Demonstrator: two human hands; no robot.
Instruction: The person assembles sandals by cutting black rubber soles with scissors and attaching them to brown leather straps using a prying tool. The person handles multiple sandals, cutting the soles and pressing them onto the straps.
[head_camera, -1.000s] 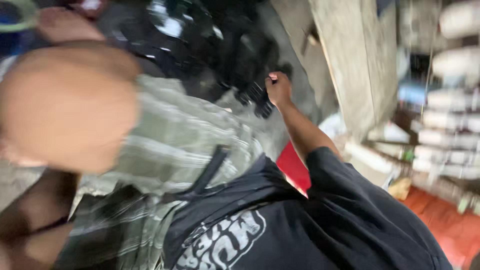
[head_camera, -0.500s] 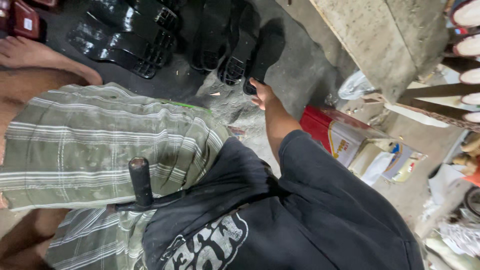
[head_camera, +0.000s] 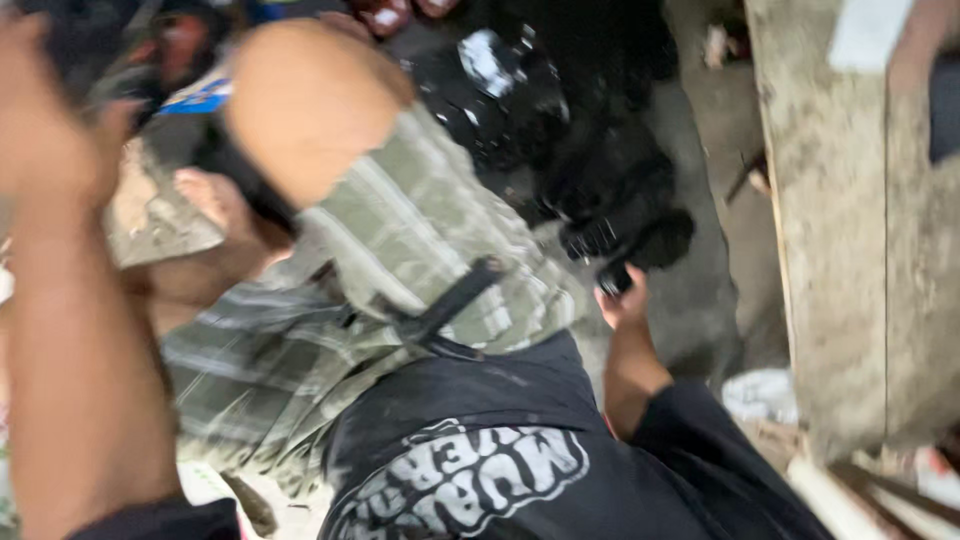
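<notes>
**Right hand at the black soles, left arm raised and blurred**

A heap of black soles (head_camera: 590, 170) covers the floor (head_camera: 700, 300) ahead, glossy in places, running from the top centre down to a last dark sole (head_camera: 640, 245) at the near edge. To the right stands a rough concrete slab (head_camera: 840, 250) — it walls off that side, with pale scraps (head_camera: 760, 390) on the ground at its foot. Red shoe parts (head_camera: 385, 15) lie at the very top. The person's bent knee (head_camera: 305, 100) and green plaid shorts (head_camera: 400, 260) fill the middle and hide much of the floor on the left; a dark tool handle (head_camera: 450, 300) lies across the lap. A bare foot (head_camera: 215, 205) rests on a flat grey slab (head_camera: 150, 215). The black shirt (head_camera: 480, 450) takes up the bottom.

The right hand (head_camera: 625, 300) reaches forward past the thigh, arm stretched low, fingers closed on the near end of the dark sole — its grip pinches that edge, with the sole just touching the heap. The left hand (head_camera: 50, 130) is lifted high at the left edge, forearm upright, smeared by motion; something dark sits at it, but I cannot tell whether the grip is spread or pressed together.
</notes>
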